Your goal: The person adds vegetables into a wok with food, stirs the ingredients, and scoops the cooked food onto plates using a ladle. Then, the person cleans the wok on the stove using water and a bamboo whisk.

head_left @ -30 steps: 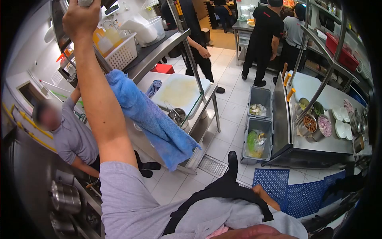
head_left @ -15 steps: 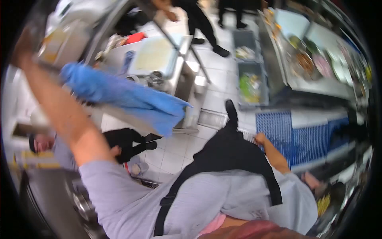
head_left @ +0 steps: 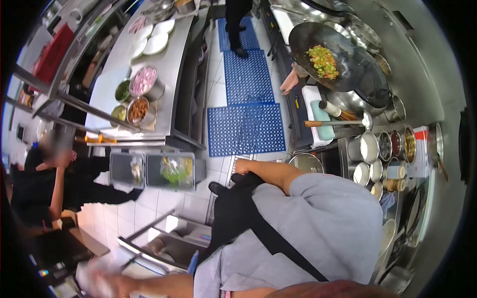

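Note:
At the lower left my left arm reaches out, with my left hand [head_left: 112,284] smeared by motion. A whitish blur lies at its fingers, and I cannot tell whether the hand holds it. My right hand [head_left: 242,167] hangs low beside my black apron [head_left: 236,206], above the white tiled floor. Its fingers look loosely curled, with nothing seen in them. Nearest to it are a floor drain and a metal pot [head_left: 306,163]. A narrow blue thing [head_left: 194,261] shows beside my left sleeve.
A wok [head_left: 303,40] with chopped food sits on the stove at upper right, near a ladle [head_left: 338,122] and several seasoning pots. A steel counter [head_left: 169,92] bears plates and food containers. Grey bins [head_left: 200,171] stand on the floor by blue mats [head_left: 247,130]. A co-worker [head_left: 47,184] is at left.
My view has turned, bringing the stove and wok into sight. My left arm has swung from upper left to lower left. The large blue cloth has mostly left view.

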{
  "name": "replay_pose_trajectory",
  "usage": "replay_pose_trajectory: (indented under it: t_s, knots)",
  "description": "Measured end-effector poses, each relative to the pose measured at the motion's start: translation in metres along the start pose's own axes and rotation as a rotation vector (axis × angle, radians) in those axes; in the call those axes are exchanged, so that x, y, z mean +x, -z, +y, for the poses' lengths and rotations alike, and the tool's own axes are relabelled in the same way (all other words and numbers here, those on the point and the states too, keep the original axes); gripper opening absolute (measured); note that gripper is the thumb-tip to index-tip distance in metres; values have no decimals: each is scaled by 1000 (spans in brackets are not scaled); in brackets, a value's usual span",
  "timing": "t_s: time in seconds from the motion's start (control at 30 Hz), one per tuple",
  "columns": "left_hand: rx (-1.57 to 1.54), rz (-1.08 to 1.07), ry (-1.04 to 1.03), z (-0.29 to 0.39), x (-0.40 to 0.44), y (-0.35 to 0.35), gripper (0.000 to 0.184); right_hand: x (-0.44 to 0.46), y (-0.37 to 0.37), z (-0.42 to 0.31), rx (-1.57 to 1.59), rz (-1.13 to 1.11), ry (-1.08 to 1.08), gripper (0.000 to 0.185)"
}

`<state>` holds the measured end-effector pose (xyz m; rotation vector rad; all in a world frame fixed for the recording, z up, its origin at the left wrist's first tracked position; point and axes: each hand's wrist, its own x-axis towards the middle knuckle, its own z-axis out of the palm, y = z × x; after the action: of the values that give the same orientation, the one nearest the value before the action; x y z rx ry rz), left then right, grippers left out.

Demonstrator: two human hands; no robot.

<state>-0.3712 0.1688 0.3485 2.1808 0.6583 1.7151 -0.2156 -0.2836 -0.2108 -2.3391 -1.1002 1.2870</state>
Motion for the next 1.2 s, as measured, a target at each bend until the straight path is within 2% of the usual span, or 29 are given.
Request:
replay_pose_trajectory:
  t_s: [0.03, 0.1, 0.13, 0.2, 0.23, 0.27, 0.3, 0.33, 0.4, 0.47, 0.5, 0.53, 0.57, 0.6, 0.63, 0.67, 0.73, 0.77, 0.8, 0.87, 0.97, 1.1, 1.13, 1.2]
  knots:
    - [-141, -172, 134, -3, -38, -31, 32, -10, -10, 15, -3, 26, -167, 23]
    - [-468, -488, 352, -24, -128, -92, 28, -58, -2, 24, -113, -18, -303, 12]
    - [-629, -606, 458, -37, -175, -123, 27, -88, 1, 26, -146, -66, -364, 15]
    - [-708, -945, 342, -13, -226, -137, 29, -137, -7, 23, -177, -129, -445, 31]
    - [-703, -1091, 304, -10, -249, -137, 29, -144, -30, 39, -171, -86, -479, 30]
    - [-738, -1241, 436, -2, -263, -133, 29, -149, -55, 56, -165, -42, -512, 30]
    - [-670, -1348, 445, 9, -268, -131, 30, -161, -76, 61, -163, -55, -520, 27]
    - [-582, -1421, 403, 8, -278, -129, 32, -171, -96, 66, -179, -58, -477, 25]
    - [-608, -1570, 390, 2, -287, -131, 33, -185, -134, 75, -233, -55, -290, 23]
    - [-598, -1621, 247, -10, -295, -142, 34, -198, -152, 63, -186, -20, -155, 24]
    - [-579, -1653, 184, -18, -298, -145, 34, -189, -169, 74, -250, -6, 252, 25]
    - [-705, -1692, 183, -27, -299, -154, 36, -180, -187, 85, -335, 46, 659, 27]
    - [-706, -1747, 203, -37, -303, -162, 36, -198, -190, 53, -216, 111, 348, 27]
    - [-644, -1821, 202, -37, -290, -167, 36, -206, -189, 28, -106, 165, 126, 28]
    - [-595, -1865, 213, -37, -282, -172, 35, -211, -187, 10, -25, 211, 28, 30]
    - [-704, -1828, 167, -51, -293, -183, 33, -211, -187, -4, 41, 255, -22, 31]
    - [-670, -1865, 210, -30, -261, -184, 31, -207, -180, -26, 110, 359, -36, 34]
    - [-674, -1873, 207, -31, -259, -190, 30, -212, -176, -40, 251, 448, -349, 37]
    - [-682, -1880, 201, -31, -258, -198, 30, -207, -183, -34, 240, 395, -389, 48]
    - [-676, -1920, 160, -23, -262, -206, 33, -209, -150, -72, 439, 450, -699, 45]
    - [-588, -2032, 108, 8, -256, -210, 39, -213, -129, -97, 953, 602, -831, 40]
    - [-722, -2101, 49, 56, -269, -211, 39, -220, -140, -91, 993, 656, -808, 30]
    - [-737, -2127, 36, 70, -270, -210, 39, -215, -167, -76, 951, 672, -748, 28]
    - [-767, -2181, 18, 98, -275, -208, 38, -200, -232, -33, 775, 727, -474, 26]
